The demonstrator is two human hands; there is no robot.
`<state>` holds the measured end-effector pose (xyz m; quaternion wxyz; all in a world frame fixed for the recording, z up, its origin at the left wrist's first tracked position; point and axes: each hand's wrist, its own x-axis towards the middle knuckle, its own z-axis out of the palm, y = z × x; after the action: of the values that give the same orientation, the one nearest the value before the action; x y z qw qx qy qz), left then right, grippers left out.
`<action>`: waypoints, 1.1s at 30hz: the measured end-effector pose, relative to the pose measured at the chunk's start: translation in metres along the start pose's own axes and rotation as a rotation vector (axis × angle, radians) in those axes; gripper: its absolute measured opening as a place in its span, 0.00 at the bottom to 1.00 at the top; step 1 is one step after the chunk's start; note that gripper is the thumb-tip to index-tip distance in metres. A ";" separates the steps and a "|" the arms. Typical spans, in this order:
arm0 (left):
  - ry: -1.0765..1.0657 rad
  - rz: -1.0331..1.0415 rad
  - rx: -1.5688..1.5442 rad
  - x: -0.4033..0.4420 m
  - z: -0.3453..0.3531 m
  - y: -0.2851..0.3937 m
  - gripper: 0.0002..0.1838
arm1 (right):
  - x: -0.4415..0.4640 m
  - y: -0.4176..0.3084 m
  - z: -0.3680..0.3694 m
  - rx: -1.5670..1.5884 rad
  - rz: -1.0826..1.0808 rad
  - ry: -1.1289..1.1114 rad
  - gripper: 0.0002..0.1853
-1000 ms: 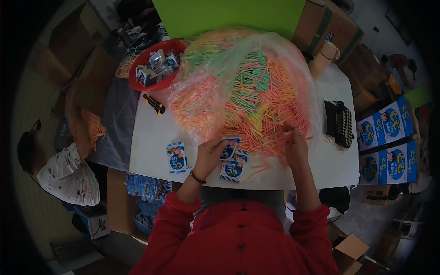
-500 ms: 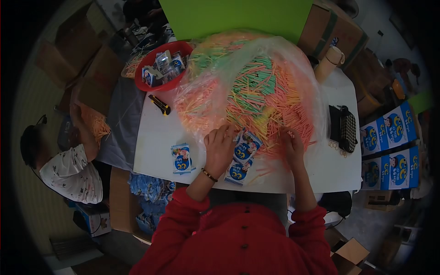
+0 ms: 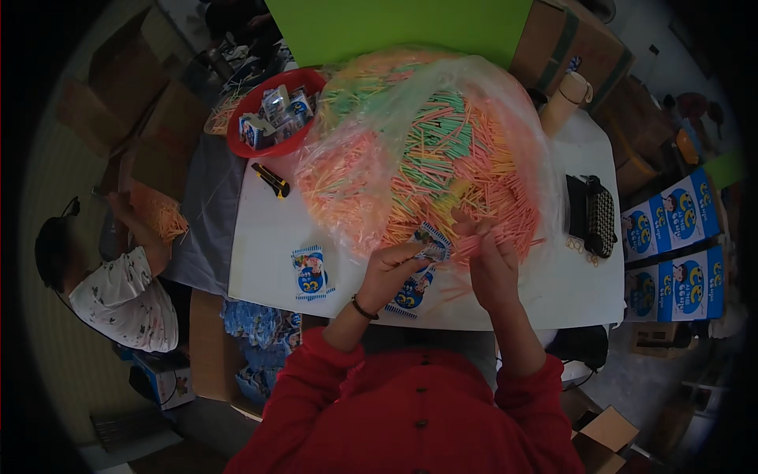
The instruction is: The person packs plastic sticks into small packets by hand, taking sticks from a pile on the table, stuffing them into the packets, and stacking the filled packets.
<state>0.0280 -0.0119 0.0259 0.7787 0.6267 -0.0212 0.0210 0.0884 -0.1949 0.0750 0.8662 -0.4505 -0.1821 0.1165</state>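
My left hand (image 3: 388, 276) grips a blue-and-white packet (image 3: 431, 240) by its edge, above a second packet (image 3: 412, 293) lying near the table's front edge. Just right of it, my right hand (image 3: 491, 265) is closed on several pink sticks (image 3: 466, 243). Behind both hands spreads a large heap of pink, green and yellow sticks (image 3: 446, 134) in a clear plastic bag (image 3: 347, 170). Another packet (image 3: 310, 272) lies flat on the white table (image 3: 260, 245), left of my left hand.
A red bowl (image 3: 294, 145) of packets and a yellow-black cutter (image 3: 271, 181) are at the back left. A tan bottle (image 3: 565, 103) and a patterned pouch (image 3: 600, 217) stand right. A person (image 3: 126, 292) sits left. Printed boxes (image 3: 679, 213) are stacked right.
My left hand let its packet lie over the other, then took hold of it again. My right hand moved left from the heap's edge, with sticks in its fingers.
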 end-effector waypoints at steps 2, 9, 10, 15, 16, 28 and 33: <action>-0.028 0.037 0.049 -0.001 0.003 -0.001 0.12 | 0.002 -0.001 0.009 -0.074 -0.057 -0.110 0.08; -0.034 0.039 0.055 -0.006 0.004 -0.005 0.13 | 0.006 0.008 0.000 -0.374 -0.051 -0.273 0.07; -0.036 0.003 0.030 -0.006 0.004 -0.006 0.13 | 0.005 0.008 0.001 -0.384 -0.038 -0.267 0.06; -0.021 -0.045 -0.021 -0.004 0.010 -0.005 0.11 | 0.001 0.006 -0.001 -0.118 0.069 -0.095 0.05; -0.008 -0.049 -0.006 -0.004 0.010 -0.006 0.11 | 0.001 0.007 -0.004 -0.086 0.027 -0.095 0.05; -0.042 -0.037 0.067 -0.004 0.007 -0.008 0.10 | 0.005 0.001 0.003 -0.429 -0.083 -0.298 0.05; -0.054 -0.005 0.010 -0.005 0.009 -0.011 0.11 | 0.002 0.012 -0.010 -0.570 -0.043 -0.387 0.07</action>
<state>0.0237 -0.0233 0.0172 0.7749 0.6308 -0.0405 0.0024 0.0937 -0.1945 0.0603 0.6571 -0.6400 -0.3778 0.1259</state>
